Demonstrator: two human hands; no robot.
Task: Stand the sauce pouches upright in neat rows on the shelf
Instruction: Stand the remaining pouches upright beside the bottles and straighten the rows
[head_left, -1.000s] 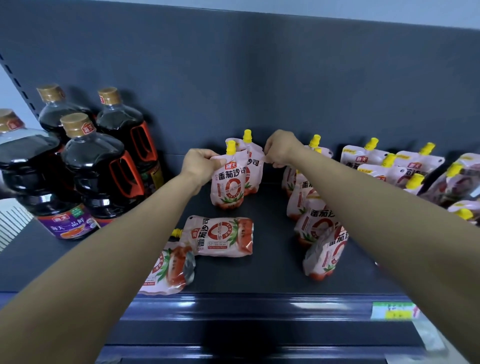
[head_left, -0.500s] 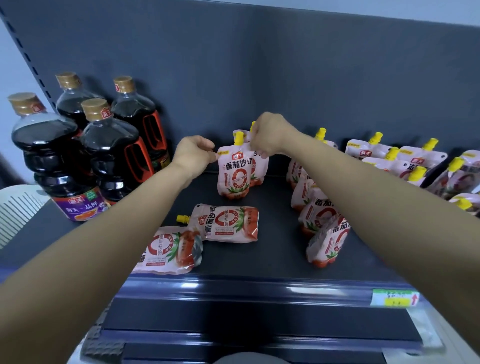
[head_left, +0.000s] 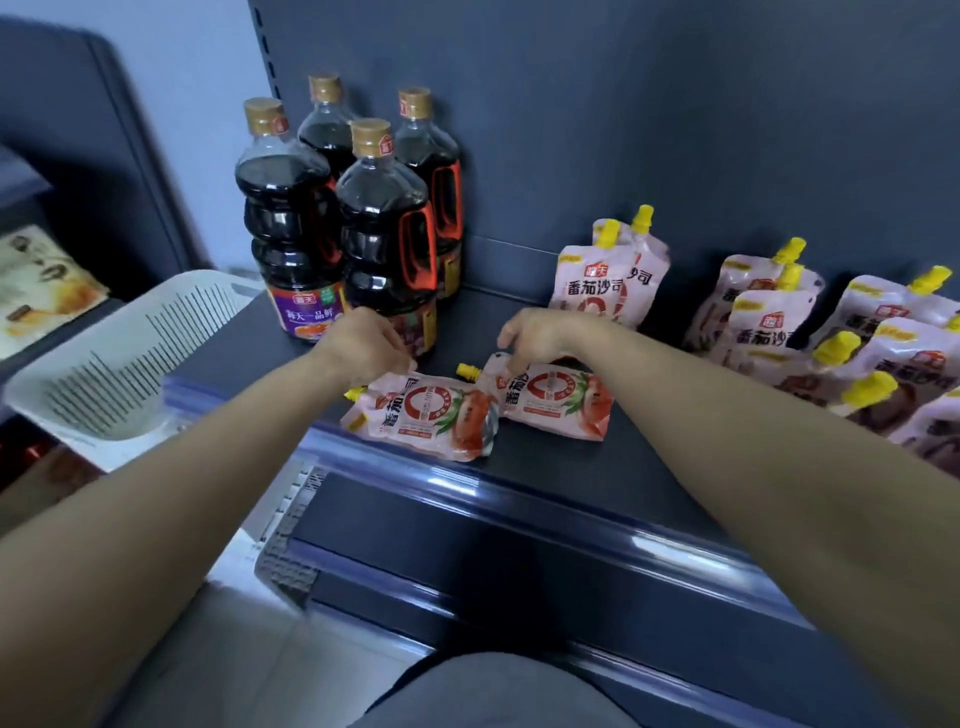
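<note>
Two pouches lie flat at the shelf front: left hand on the left pouch top edge, right hand on the right pouch corner. Can't tell if either pinch has closed. Risk: left pouch overhangs the lip, so a sloppy lift drops it; soft bases may tip the standing pouches behind.

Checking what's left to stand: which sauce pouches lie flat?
Two by the front edge: the left flat pouch and right flat pouch. All others stand upright.
</note>
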